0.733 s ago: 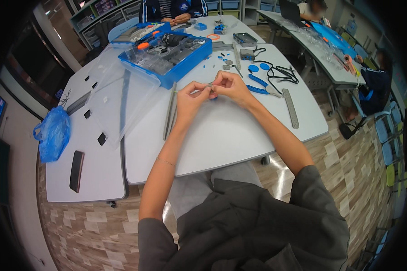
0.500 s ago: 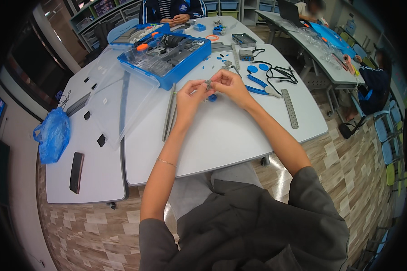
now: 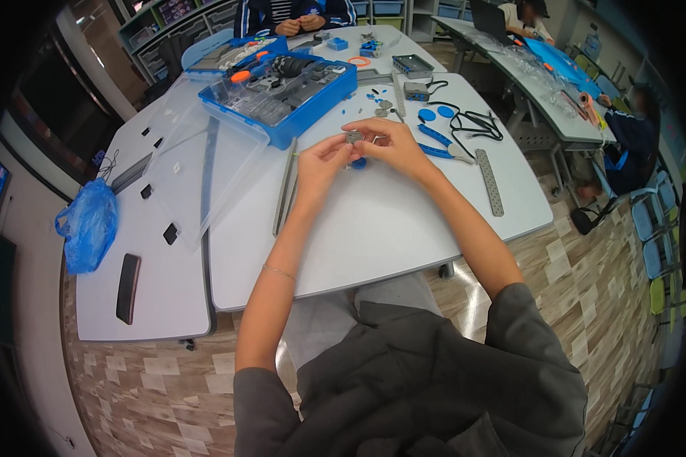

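Your grip: left hand (image 3: pixel 322 162) and right hand (image 3: pixel 395 152) both pinching a small grey part (image 3: pixel 353 137), held up between them. White counter (image 3: pixel 351 236) below. Blue parts case (image 3: pixel 306 116) ahead, left. Perforated grey beam (image 3: pixel 489 183) right. Blue-handled pliers (image 3: pixel 436 142) near your right hand. Blue round piece (image 3: pixel 359 163) just under both, partly hidden.

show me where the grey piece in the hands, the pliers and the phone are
Grey piece (image 3: pixel 354 137): head view, on its exposed face.
Pliers (image 3: pixel 453 151): head view, near where the handles meet.
Phone (image 3: pixel 128 289): head view, mid-screen.
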`<act>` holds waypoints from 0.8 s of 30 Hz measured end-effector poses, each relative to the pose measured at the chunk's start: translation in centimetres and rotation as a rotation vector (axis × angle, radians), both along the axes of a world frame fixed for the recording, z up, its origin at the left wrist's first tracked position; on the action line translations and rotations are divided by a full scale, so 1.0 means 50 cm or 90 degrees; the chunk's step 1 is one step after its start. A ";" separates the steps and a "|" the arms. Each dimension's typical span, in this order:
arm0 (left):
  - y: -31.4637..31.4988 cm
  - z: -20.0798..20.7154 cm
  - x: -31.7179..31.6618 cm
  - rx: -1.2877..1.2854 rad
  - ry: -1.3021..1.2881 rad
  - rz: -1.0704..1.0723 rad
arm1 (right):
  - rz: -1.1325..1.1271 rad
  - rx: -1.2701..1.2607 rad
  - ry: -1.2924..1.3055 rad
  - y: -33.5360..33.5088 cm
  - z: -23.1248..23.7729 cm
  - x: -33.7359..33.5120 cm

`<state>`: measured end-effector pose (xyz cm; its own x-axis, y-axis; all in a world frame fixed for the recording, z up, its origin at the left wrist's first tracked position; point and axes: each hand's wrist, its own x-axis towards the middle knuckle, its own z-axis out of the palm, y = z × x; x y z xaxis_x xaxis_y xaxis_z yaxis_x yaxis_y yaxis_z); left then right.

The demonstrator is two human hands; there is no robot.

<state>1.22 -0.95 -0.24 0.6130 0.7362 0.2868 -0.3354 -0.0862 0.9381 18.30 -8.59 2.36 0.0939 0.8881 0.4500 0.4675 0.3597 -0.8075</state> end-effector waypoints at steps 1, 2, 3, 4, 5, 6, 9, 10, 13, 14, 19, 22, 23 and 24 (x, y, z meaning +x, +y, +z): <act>0.001 -0.001 0.001 0.016 0.025 0.011 | -0.020 0.008 -0.071 -0.003 0.005 0.001; 0.001 -0.001 0.003 0.035 0.046 0.022 | -0.039 0.016 -0.141 -0.005 0.008 0.001; 0.001 -0.002 0.004 0.044 0.078 0.037 | -0.044 0.011 -0.123 -0.006 0.010 0.000; 0.000 -0.003 0.006 0.042 0.051 0.034 | -0.049 0.006 -0.105 -0.006 0.011 -0.001; -0.001 -0.004 0.008 0.030 0.037 0.036 | -0.054 0.000 -0.088 -0.005 0.011 -0.001; -0.002 -0.004 0.009 0.016 0.021 0.033 | -0.056 0.009 -0.078 -0.004 0.011 -0.001; -0.001 -0.003 0.008 0.000 -0.012 0.034 | -0.068 0.028 -0.059 -0.002 0.007 0.000; -0.001 -0.003 0.008 0.002 -0.020 0.035 | -0.076 0.029 -0.060 -0.001 0.006 0.001; -0.001 -0.002 0.007 0.001 -0.035 0.043 | -0.112 0.073 -0.102 0.003 0.004 0.002; -0.001 -0.002 0.007 -0.003 -0.035 0.049 | -0.126 0.094 -0.123 0.004 0.004 0.002; 0.000 0.001 0.003 -0.010 -0.040 0.051 | -0.060 0.072 -0.001 0.007 0.005 -0.006; 0.001 0.003 0.000 -0.006 -0.042 0.049 | -0.036 0.000 0.094 0.001 0.005 -0.009; 0.001 0.003 -0.001 -0.003 -0.038 0.050 | -0.022 -0.018 0.125 0.000 0.004 -0.009; 0.001 0.004 -0.002 -0.002 -0.031 0.053 | -0.038 -0.017 0.107 0.000 0.004 -0.009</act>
